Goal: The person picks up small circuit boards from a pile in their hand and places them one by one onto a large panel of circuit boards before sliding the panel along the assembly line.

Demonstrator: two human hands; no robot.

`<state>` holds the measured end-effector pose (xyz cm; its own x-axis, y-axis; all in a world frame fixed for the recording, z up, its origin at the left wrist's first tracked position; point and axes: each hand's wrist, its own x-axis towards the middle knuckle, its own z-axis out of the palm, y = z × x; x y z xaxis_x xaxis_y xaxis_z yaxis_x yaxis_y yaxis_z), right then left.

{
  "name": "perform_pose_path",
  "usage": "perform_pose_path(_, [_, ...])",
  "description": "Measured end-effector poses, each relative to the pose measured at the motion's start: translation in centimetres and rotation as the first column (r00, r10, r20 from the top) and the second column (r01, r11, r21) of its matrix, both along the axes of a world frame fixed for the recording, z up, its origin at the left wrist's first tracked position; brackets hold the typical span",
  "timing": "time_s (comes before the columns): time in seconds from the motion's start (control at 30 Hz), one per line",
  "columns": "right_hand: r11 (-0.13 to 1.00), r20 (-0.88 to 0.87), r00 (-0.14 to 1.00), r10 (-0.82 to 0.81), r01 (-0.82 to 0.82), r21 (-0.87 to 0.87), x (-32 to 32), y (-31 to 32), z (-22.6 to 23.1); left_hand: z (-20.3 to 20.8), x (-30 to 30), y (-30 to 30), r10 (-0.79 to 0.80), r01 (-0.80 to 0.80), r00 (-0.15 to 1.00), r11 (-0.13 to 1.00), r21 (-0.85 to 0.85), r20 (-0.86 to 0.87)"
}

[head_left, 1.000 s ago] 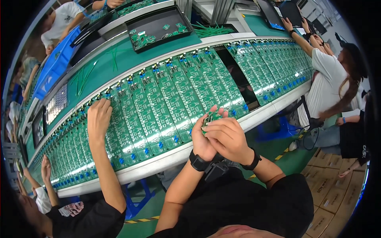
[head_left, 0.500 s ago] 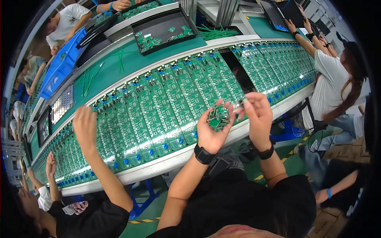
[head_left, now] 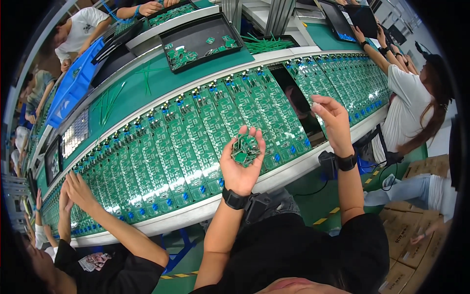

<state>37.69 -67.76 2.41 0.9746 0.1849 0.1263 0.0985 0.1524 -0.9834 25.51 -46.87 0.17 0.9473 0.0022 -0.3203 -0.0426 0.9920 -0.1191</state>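
Observation:
My left hand (head_left: 240, 174) is palm up with its fingers curled, cupping a pile of small green circuit boards (head_left: 246, 150) with metal pins. It hangs over the near part of a long row of large green circuit boards (head_left: 205, 132). My right hand (head_left: 335, 120) is raised further right, near the dark gap (head_left: 296, 100) in the row. Its thumb and fingertips are pinched together on something too small to make out. Blue parts line the near edge of the large boards, and small upright parts line their far edge.
Beyond the row, a black tray (head_left: 196, 41) holds more small boards. Green sticks (head_left: 269, 44) lie in a bin beside it, and a blue bin (head_left: 76, 81) stands at far left. A co-worker's hands (head_left: 76, 191) reach over the row at left; another person (head_left: 411, 90) works at right.
My right hand has moved away from the left one, up and to the right. My left hand has shifted left with its pile. The row has slid right, and the left co-worker's arm has lowered.

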Motion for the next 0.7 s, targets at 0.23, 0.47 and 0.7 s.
perform_pose_path(0.23, [1.0, -0.002, 1.0, 0.023, -0.023, -0.015, 2.6, -1.6, -0.7, -0.2, 0.1, 0.1, 0.017, -0.017, 1.0, 0.999, 0.029, -0.01])
perform_pose_path(0.47, [0.964, 0.146, 0.989, 0.027, 0.013, -0.267, 4.2, -2.6, -0.3, 0.0, 0.1, -0.1, 0.023, -0.022, 0.999, 0.999, 0.042, -0.025])
perform_pose_path(0.7, [0.895, 0.288, 0.956, -0.05, 0.171, -0.412, 6.9, -4.8, -1.5, 0.1, 0.2, -0.3, 0.03, -0.029, 0.999, 0.998, 0.054, -0.023])
